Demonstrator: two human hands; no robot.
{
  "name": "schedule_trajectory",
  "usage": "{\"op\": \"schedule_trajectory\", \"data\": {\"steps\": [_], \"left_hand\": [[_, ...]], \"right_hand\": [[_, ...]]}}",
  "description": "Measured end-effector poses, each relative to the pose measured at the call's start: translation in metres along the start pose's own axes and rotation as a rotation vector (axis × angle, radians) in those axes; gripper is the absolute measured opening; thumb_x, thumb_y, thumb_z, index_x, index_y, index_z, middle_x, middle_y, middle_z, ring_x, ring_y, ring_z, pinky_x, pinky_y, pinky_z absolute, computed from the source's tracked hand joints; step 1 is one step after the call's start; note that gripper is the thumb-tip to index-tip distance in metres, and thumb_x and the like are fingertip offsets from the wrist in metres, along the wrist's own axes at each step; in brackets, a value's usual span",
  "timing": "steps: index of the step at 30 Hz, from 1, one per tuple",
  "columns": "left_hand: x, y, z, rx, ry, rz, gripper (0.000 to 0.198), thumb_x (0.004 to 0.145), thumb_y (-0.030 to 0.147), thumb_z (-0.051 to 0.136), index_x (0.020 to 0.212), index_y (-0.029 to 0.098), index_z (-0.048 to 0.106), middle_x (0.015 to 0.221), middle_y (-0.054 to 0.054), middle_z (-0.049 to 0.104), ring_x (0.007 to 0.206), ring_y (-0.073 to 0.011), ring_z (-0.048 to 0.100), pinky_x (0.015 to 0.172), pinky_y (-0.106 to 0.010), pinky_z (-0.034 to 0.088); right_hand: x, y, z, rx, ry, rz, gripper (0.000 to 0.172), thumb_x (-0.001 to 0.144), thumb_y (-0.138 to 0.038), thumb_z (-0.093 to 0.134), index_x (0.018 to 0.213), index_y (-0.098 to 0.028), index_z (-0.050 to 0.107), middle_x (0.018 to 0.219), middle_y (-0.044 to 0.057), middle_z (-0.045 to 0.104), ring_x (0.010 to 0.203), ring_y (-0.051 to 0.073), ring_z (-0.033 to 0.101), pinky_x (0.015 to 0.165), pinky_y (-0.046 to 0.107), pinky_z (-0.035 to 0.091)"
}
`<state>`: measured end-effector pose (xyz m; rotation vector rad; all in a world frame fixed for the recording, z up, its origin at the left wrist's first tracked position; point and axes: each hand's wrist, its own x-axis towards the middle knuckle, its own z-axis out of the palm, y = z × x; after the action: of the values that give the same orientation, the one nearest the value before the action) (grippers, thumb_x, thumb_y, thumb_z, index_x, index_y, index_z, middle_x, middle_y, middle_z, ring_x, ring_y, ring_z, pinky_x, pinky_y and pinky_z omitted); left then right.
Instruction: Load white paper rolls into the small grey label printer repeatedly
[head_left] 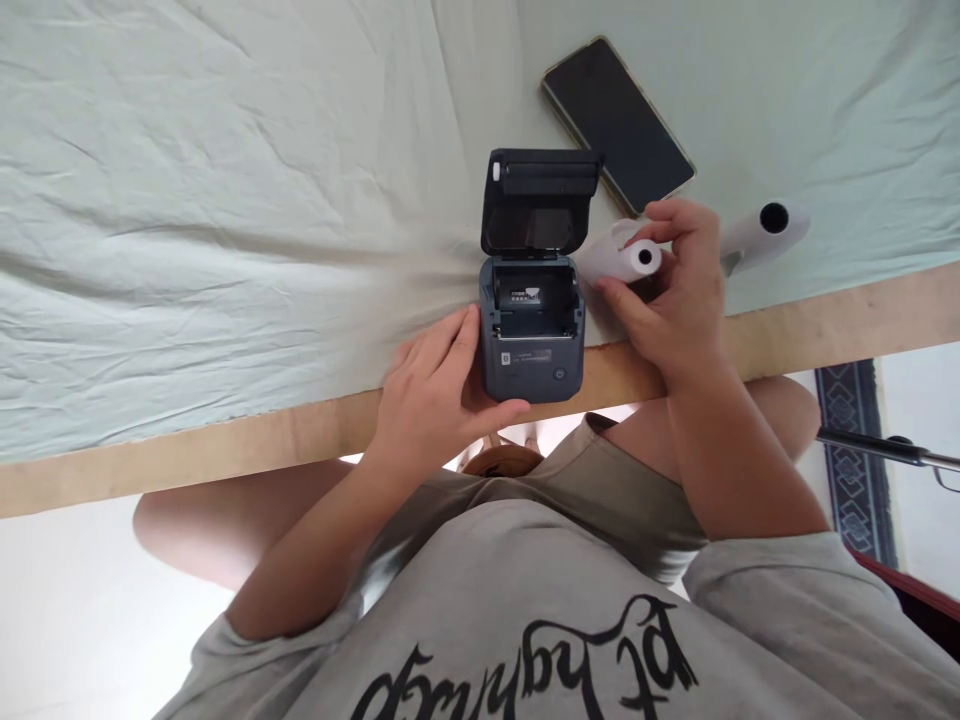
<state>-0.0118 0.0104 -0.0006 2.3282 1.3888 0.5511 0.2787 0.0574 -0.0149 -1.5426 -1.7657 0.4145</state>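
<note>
Left hand [435, 395]: half closed and cupped against the printer [532, 352]. The fingers lie along its left side and the thumb wraps under its near front corner.

Right hand [679, 295]: curled, pinching a paper roll [626, 258] between the thumb below and the fingertips above. The roll is held just beside the printer's right side, its open core end facing the camera.

Printer: small, dark grey, standing at the near edge of the table, partly over the wooden edge [825, 325]. Its lid [538, 200] is swung up and back, and the paper compartment [534, 300] is open.

Second roll [761, 232]: white, lying on the cloth [225, 200] just past the right hand.

Phone [616, 125]: dark screen up, lying flat beyond the lid, set at an angle.

Cloth: pale green and creased, covering the tabletop.
</note>
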Motion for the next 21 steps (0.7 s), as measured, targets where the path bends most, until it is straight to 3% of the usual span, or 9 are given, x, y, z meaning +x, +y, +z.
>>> {"op": "schedule_trajectory", "data": {"steps": [5, 12, 17, 21], "left_hand": [[-0.0004, 0.0007, -0.0009, -0.002, -0.007, -0.016, 0.098, 0.092, 0.084, 0.054, 0.158, 0.012, 0.048, 0.152, -0.023, 0.061, 0.137, -0.0378, 0.063, 0.112, -0.048, 0.051], [0.0002, 0.0012, -0.0020, -0.025, -0.021, -0.030, 0.098, 0.091, 0.083, 0.057, 0.160, 0.014, 0.045, 0.153, -0.022, 0.061, 0.138, -0.0382, 0.062, 0.113, -0.049, 0.051], [0.0002, 0.0005, -0.0007, -0.024, -0.005, -0.014, 0.098, 0.092, 0.083, 0.056, 0.160, 0.014, 0.046, 0.152, -0.022, 0.062, 0.137, -0.0379, 0.063, 0.114, -0.049, 0.051], [0.0001, 0.0006, -0.0011, -0.032, 0.004, -0.002, 0.097, 0.093, 0.083, 0.055, 0.159, 0.012, 0.047, 0.152, -0.023, 0.061, 0.137, -0.0379, 0.063, 0.114, -0.049, 0.051]], "right_hand": [[0.0000, -0.0058, -0.0019, 0.030, -0.008, -0.060, 0.064, 0.081, -0.022, 0.066, 0.139, -0.037, 0.042, 0.109, 0.001, 0.072, 0.098, 0.024, 0.072, 0.088, 0.048, 0.062], [0.0022, -0.0072, -0.0048, -0.119, -0.015, -0.063, 0.036, 0.084, -0.033, 0.073, 0.119, -0.032, 0.063, 0.114, 0.006, 0.067, 0.110, 0.029, 0.068, 0.099, 0.053, 0.059], [0.0005, -0.0051, -0.0040, 0.003, -0.007, -0.047, 0.061, 0.085, -0.025, 0.067, 0.141, -0.037, 0.046, 0.110, 0.003, 0.068, 0.094, 0.024, 0.069, 0.082, 0.045, 0.061], [0.0013, -0.0066, -0.0058, -0.145, 0.021, -0.092, 0.043, 0.084, -0.025, 0.072, 0.124, -0.037, 0.062, 0.116, 0.006, 0.067, 0.110, 0.028, 0.067, 0.097, 0.052, 0.059]]}}
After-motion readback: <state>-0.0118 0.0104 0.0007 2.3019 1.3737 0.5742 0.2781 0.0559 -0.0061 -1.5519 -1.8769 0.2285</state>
